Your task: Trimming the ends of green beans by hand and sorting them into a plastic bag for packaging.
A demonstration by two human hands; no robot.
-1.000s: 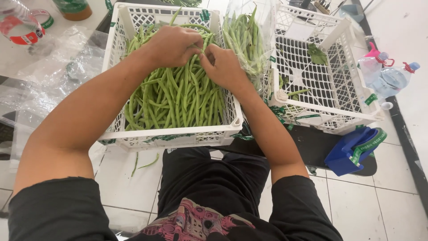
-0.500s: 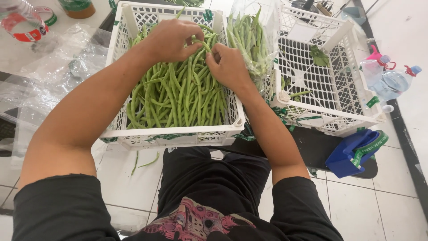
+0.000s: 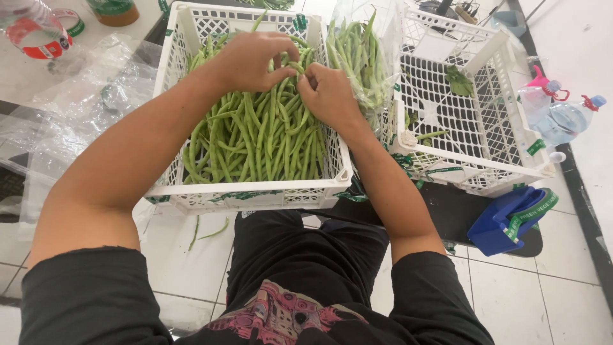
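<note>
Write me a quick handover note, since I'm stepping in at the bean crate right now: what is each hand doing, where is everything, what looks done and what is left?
Left hand: over the far end of the white crate, fingers pinching a few green beans.
Right hand: beside it, gripping beans from the same bunch.
Things: the crate is heaped with loose beans. A clear bag of beans stands at its right edge. The second white crate to the right holds only a leaf and a few scraps. Empty clear bags lie on the left.
Done: one bag holds beans.
Left: most beans are loose in the crate; two lie on the floor.
</note>
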